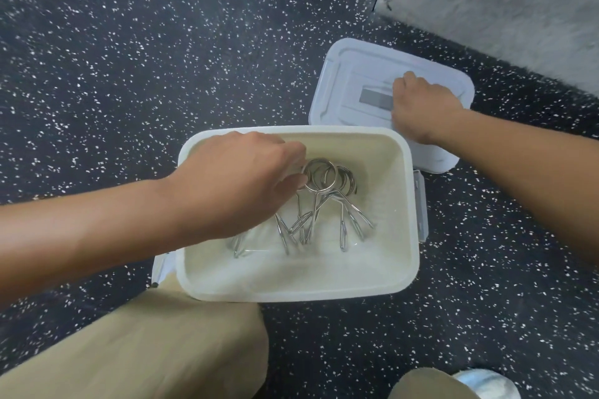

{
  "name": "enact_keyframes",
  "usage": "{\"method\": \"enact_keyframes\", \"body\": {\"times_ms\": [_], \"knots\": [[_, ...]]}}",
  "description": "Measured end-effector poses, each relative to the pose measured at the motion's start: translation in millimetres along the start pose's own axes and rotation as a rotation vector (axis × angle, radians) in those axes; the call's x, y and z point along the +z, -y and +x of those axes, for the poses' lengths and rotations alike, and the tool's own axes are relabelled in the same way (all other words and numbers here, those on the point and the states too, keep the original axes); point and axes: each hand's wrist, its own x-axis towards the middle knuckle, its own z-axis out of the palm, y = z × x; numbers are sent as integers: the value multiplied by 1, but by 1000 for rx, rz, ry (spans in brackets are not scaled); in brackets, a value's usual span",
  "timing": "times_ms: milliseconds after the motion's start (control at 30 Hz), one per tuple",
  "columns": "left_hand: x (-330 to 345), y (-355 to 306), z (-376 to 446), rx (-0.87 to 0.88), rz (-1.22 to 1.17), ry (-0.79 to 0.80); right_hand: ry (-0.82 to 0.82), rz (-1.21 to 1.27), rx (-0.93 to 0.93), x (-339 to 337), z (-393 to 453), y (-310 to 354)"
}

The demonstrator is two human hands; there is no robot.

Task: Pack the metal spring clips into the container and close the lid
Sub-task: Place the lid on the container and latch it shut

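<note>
A white rectangular container [402,204] stands open on the dark speckled floor. Several metal spring clips [324,204] lie inside it, coils toward the far side, handles toward me. My left hand [240,185] reaches down into the container, fingertips pinched on the coil of one clip. The pale lid [350,81] lies flat on the floor just beyond the container's far right corner. My right hand [421,107] rests on the lid, fingers curled over its grey handle [376,97].
A grey concrete block or wall base [502,0] rises at the top right, close behind the lid. My knee in khaki trousers [162,350] is at the bottom left, touching the container's near corner. A shoe tip [483,382] shows at the bottom right.
</note>
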Motion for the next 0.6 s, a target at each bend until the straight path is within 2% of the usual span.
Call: {"method": "enact_keyframes", "body": {"times_ms": [233,600], "knots": [[-4,7,-2,-66,-23,0,21,-194,-115,-10,12,-13],[-26,5,0,-47,-42,-62,-90,-254,-46,-83,-1,-51]]}}
